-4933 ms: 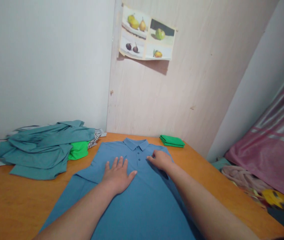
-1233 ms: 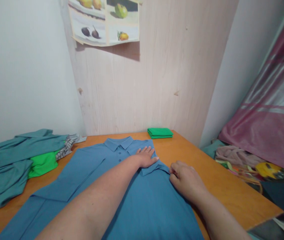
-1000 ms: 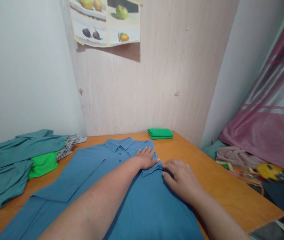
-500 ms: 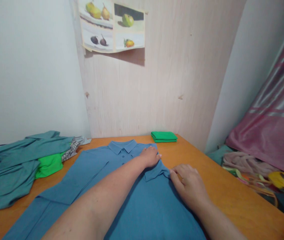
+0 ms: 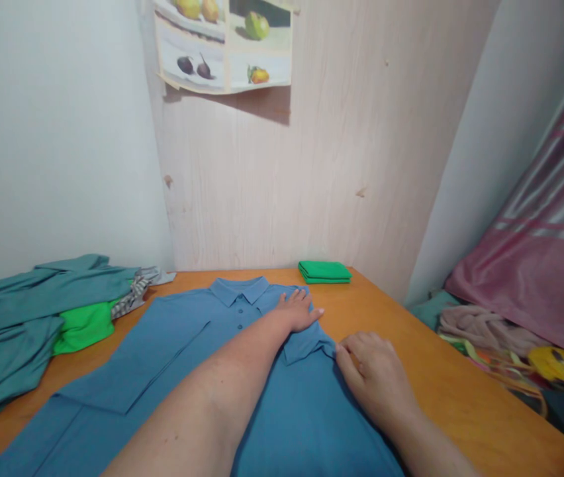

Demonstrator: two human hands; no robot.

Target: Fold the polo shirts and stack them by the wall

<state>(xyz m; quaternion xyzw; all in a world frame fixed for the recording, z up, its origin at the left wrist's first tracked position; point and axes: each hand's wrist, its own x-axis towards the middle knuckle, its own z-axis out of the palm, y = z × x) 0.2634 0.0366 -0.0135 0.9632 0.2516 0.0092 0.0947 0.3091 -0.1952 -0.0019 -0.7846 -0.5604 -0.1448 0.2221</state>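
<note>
A blue polo shirt (image 5: 302, 411) lies spread face up, its collar at the far end and a row of small buttons below it. My left hand (image 5: 296, 311) rests palm down on the shoulder at the right, fingers spread. Beside the shirt's right edge, my right hand (image 5: 374, 371) is closed, thumb and fingers pinching the hem of the short sleeve. That sleeve is bunched and creased near the pinch. The other sleeve lies over the shirt's left side. My left forearm covers part of the shirt front.
The shirt lies on an orange-brown wooden table (image 5: 441, 397). A folded green cloth (image 5: 324, 271) sits at the back edge. Teal garments (image 5: 8, 331) and a bright green one (image 5: 83, 328) are heaped at left. Beyond the right edge are a pink curtain (image 5: 535, 278) and piled fabrics.
My left hand's fingers have spread apart on the shoulder. My right hand keeps its pinch on the sleeve with little movement. The view has shifted slightly.
</note>
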